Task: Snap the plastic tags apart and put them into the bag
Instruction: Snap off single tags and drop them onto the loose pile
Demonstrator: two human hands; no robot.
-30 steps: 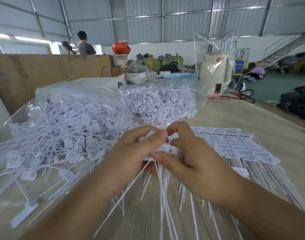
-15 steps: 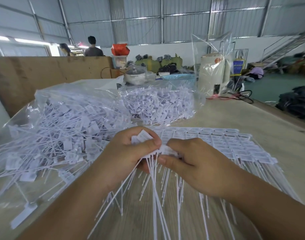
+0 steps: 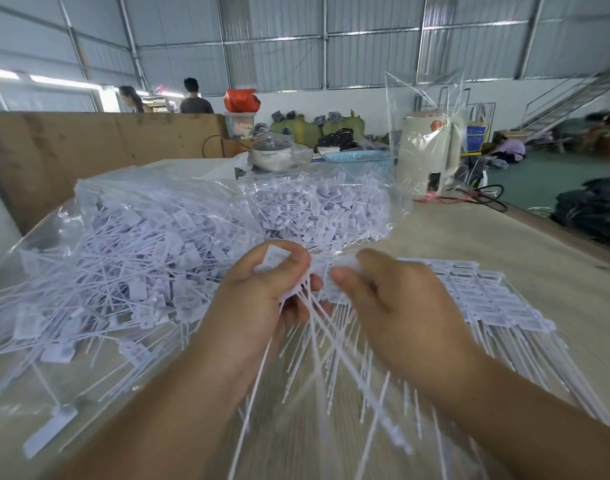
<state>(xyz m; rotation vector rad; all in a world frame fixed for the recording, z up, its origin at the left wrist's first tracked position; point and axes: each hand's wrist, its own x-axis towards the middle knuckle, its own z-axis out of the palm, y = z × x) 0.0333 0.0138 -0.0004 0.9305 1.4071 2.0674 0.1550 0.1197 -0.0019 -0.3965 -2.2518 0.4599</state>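
— Tags (image 3: pixel 317 271) where? Step?
— Strip pinched between both hands; left hand (image 3: pixel 262 299) fingers clamped on snapped ones, right hand (image 3: pixel 397 306) fingers clamped on remainder. Mid-snap, I judge.
— Next?
— Likely drop left's bunch into bag (image 3: pixel 130 258), just beyond left fingers.

Cream kettle (image 3: pixel 426 152) — bagged, blue basket (image 3: pixel 357 157), pot (image 3: pixel 272 152)
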